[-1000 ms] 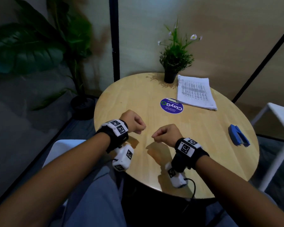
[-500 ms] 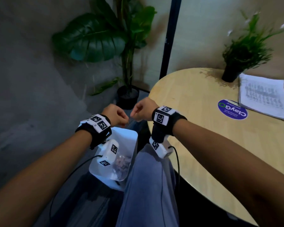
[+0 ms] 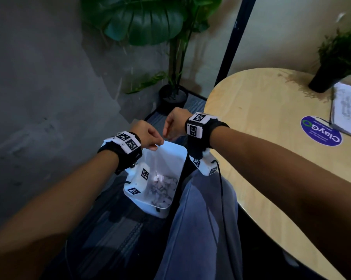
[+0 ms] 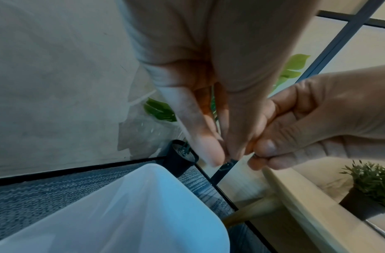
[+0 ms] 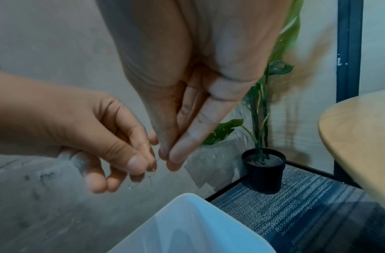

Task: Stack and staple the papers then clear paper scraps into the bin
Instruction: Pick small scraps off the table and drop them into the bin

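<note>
The white bin (image 3: 176, 152) is sitting on the floor holding pale scraps (image 3: 162, 188), right beneath both hands: left hand (image 3: 148, 136) and right hand (image 3: 174, 124) are pinching fingertips together; what they're gripping is too small to tell

Hard to make out

Whatever the pinched fingertips (image 5: 178, 154) hold is too small to tell (maybe nothing); papers (image 3: 348, 106) blur, cut off at right.
</note>
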A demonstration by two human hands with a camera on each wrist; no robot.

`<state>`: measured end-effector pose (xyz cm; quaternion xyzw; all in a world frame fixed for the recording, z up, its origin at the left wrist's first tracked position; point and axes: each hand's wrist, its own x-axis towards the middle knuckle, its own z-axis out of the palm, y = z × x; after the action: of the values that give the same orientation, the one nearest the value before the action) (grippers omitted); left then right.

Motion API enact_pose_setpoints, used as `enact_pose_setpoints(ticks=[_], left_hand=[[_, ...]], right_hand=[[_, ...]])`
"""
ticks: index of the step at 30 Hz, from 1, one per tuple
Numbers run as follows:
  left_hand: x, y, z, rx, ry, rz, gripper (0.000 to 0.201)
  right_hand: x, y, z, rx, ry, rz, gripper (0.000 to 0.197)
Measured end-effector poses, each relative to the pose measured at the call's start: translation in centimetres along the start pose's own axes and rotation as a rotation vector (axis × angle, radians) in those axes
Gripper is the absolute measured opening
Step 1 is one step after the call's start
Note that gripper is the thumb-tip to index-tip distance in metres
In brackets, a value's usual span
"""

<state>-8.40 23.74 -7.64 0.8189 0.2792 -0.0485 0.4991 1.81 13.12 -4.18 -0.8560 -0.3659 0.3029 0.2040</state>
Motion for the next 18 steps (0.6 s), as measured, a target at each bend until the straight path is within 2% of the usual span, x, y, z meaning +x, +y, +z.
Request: enact_pose_setpoints(ticks=[5, 9, 14, 18], left_hand=[[0.02, -0.62, -0.43, 0.024, -0.038, -0.030, 0.018], [-0.21, -0.57, -0.29, 0.084, -0.056, -0.033, 0.012], [0.06, -0.47, -0.18, 0.190, -0.038, -0.046, 0.029], [0.13, -0.70, -0.30, 0.206, -0.043, -0.026, 0.029]], right_hand=[[0.32, -0.16, 0.26, -0.020, -0.046, 0.033, 0.012], [0.18, -0.05, 0.21, -0.039, -0.014, 0.003, 0.015], [-0.18, -0.36, 0.46, -0.062, -0.062, 0.008, 0.014], [-0.11, -0.80, 0.55, -0.119, -0.052, -0.005, 0.017]])
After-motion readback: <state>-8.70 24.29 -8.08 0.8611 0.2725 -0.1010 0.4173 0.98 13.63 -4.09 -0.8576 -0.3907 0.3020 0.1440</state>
